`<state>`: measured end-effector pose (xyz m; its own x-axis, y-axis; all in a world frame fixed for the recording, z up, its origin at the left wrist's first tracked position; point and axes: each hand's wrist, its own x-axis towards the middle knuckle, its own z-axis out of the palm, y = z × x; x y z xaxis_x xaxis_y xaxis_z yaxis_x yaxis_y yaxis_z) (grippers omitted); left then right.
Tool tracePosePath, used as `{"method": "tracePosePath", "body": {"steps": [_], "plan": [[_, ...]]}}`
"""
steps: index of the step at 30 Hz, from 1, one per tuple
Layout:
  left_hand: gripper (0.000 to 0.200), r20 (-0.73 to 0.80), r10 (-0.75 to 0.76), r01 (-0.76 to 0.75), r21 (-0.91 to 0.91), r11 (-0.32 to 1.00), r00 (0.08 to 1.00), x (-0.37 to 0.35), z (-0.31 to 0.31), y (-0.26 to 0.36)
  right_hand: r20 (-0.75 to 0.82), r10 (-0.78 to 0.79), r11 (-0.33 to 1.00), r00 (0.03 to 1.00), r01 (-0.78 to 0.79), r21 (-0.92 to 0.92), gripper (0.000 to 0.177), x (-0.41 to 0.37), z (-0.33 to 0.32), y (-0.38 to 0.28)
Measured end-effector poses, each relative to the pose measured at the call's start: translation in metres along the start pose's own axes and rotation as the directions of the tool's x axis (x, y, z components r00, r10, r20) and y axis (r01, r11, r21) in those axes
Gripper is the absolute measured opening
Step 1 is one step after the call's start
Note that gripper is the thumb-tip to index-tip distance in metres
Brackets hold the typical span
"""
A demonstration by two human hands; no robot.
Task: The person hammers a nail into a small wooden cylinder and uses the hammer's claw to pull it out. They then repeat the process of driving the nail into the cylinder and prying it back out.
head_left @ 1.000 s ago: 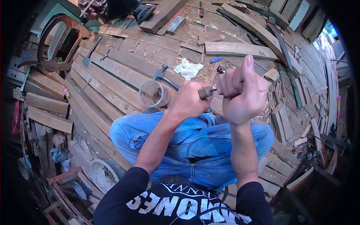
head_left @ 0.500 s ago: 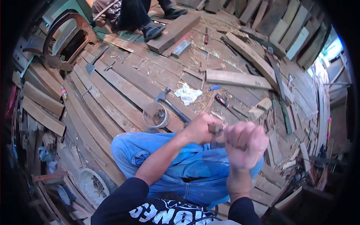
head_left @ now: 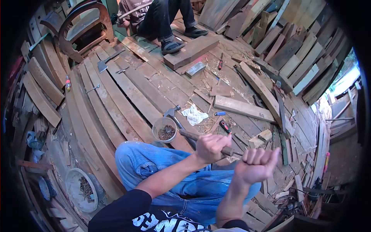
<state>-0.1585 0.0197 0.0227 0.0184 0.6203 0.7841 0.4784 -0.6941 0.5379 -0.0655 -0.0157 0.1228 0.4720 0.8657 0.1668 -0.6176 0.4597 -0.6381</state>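
My left hand [head_left: 211,147] is wrapped round a brown wooden stick [head_left: 189,135], held above my lap and tilted down to the right. From the stick's right end a thin dark rod [head_left: 237,154] runs to my right hand [head_left: 256,166], which is closed in a fist around its far end. What lies inside that fist is hidden. Just beyond my left knee stands a clear plastic tub [head_left: 154,133] of small brown pieces, probably nails. A claw hammer [head_left: 172,111] lies behind it. Past my hands is a red-and-black handled screwdriver [head_left: 225,127].
A white rag [head_left: 194,115] and a blue cylinder [head_left: 220,113] lie on the plank floor. Timber beams [head_left: 245,109] cross at the right. Another person [head_left: 164,23] sits beyond a thick block [head_left: 191,52]. A white bucket [head_left: 79,193] stands at left; an axe [head_left: 110,61] lies farther off.
My hands have moved apart, the right fist lower, baring the thin rod between them. More of the stick shows left of my left hand. The view has tilted up.
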Motion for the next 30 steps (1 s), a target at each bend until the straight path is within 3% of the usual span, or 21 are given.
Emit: {"method": "tracePosePath", "body": {"steps": [1, 2, 3, 5, 6, 7, 8, 9, 10, 11, 13, 14, 15, 18, 20, 23, 25, 27, 28, 29, 30], "plan": [[0.027, -0.020, 0.012, -0.010, 0.093, 0.996, 1.000, -0.003, 0.004, -0.008, -0.168, -0.022, 1.000, 0.986, 0.021, -0.007, 0.047, 0.001, 0.000, 0.009], [0.027, -0.008, -0.002, 0.003, 0.076, 0.997, 1.000, -0.007, 0.004, -0.011, -0.226, -0.029, 0.999, 0.974, 0.025, -0.020, 0.047, 0.000, -0.004, 0.014], [0.027, -0.021, 0.011, -0.009, 0.079, 0.997, 1.000, -0.009, 0.005, -0.012, -0.212, -0.036, 0.999, 0.977, 0.034, -0.013, 0.047, 0.002, -0.007, 0.017], [0.009, 0.124, -0.054, 0.042, 0.095, 0.995, 0.991, -0.013, 0.004, -0.017, -0.155, 0.045, 0.995, 0.987, -0.059, -0.085, 0.046, 0.009, -0.017, 0.019], [0.004, 0.149, -0.072, 0.059, 0.094, 0.994, 0.986, -0.014, 0.005, -0.017, 0.027, 0.146, 0.982, 0.989, -0.142, -0.121, 0.045, 0.015, -0.028, 0.011], [0.004, 0.139, -0.063, 0.050, 0.095, 0.994, 0.988, -0.015, 0.006, -0.016, 0.038, 0.139, 0.984, 0.989, -0.134, -0.118, 0.045, 0.020, -0.036, 0.006], [0.010, 0.115, -0.076, 0.067, 0.081, 0.994, 0.990, -0.015, 0.008, -0.014, 0.090, 0.185, 0.942, 0.979, -0.150, -0.299, 0.044, 0.023, -0.034, 0.000], [0.019, 0.084, -0.089, 0.084, 0.063, 0.994, 0.992, -0.014, 0.010, -0.013, 0.136, 0.234, 0.868, 0.963, -0.143, -0.476, 0.044, 0.030, -0.034, -0.009], [0.013, 0.141, -0.068, 0.053, 0.106, 0.993, 0.988, -0.016, 0.008, -0.017, 0.243, 0.429, 0.772, 0.870, -0.214, -0.599, 0.044, 0.041, -0.046, -0.026], [0.013, 0.120, -0.064, 0.053, 0.096, 0.994, 0.991, -0.018, 0.009, -0.020, 0.239, 0.550, 0.633, 0.800, -0.213, -0.744, 0.040, 0.051, -0.047, -0.039], [0.005, 0.127, 0.047, -0.066, 0.148, 0.987, 0.991, -0.024, 0.015, -0.023, 0.193, 0.686, 0.145, 0.701, 0.128, -0.981, 0.037, 0.060, -0.044, -0.052], [0.009, 0.134, 0.076, -0.097, 0.155, 0.983, 0.988, -0.024, 0.016, -0.021, 0.147, 0.740, -0.171, 0.656, 0.396, -0.902, 0.035, 0.058, -0.031, -0.057], [0.009, 0.120, 0.074, -0.091, 0.146, 0.985, 0.990, -0.024, 0.020, -0.019, 0.117, 0.763, -0.244, 0.636, 0.451, -0.858, 0.035, 0.055, -0.040, -0.054], [0.017, 0.198, 0.225, -0.250, 0.108, 0.962, 0.954, -0.024, 0.029, -0.017, -0.037, 0.832, -0.305, 0.553, 0.402, -0.863, 0.035, 0.047, -0.040, -0.050], [0.018, 0.210, 0.226, -0.250, 0.091, 0.964, 0.951, -0.026, 0.029, -0.013, -0.095, 0.876, -0.287, 0.473, 0.354, -0.890, 0.035, 0.043, -0.037, -0.048], [0.017, 0.225, 0.218, -0.236, 0.056, 0.970, 0.950, -0.020, 0.021, -0.008, -0.203, 0.843, -0.382, 0.499, 0.289, -0.878, 0.036, 0.037, -0.027, -0.050], [0.012, 0.367, 0.155, -0.168, 0.003, 0.986, 0.917, -0.008, 0.012, 0.000, -0.119, 0.860, -0.339, 0.497, 0.381, -0.860, 0.037, 0.036, -0.018, -0.058], [0.007, 0.408, 0.128, -0.115, -0.056, 0.992, 0.904, 0.017, -0.002, 0.017, 0.074, 0.805, -0.394, 0.589, 0.623, -0.676, 0.038, 0.037, -0.013, -0.068], [0.008, 0.497, 0.023, -0.030, 0.006, 1.000, 0.867, 0.031, -0.008, 0.026, 0.309, 0.769, -0.357, 0.559, 0.777, -0.518, 0.042, 0.036, -0.003, -0.075], [0.009, 0.575, -0.087, 0.053, 0.076, 0.996, 0.813, 0.046, -0.013, 0.037, 0.606, 0.706, -0.298, 0.366, 0.930, -0.214, 0.042, 0.050, -0.009, -0.078], [0.012, 0.604, -0.176, 0.143, 0.103, 0.984, 0.777, 0.064, -0.020, 0.048, 0.574, 0.686, -0.349, 0.448, 0.894, -0.282, 0.040, 0.057, 0.000, -0.079]]}}
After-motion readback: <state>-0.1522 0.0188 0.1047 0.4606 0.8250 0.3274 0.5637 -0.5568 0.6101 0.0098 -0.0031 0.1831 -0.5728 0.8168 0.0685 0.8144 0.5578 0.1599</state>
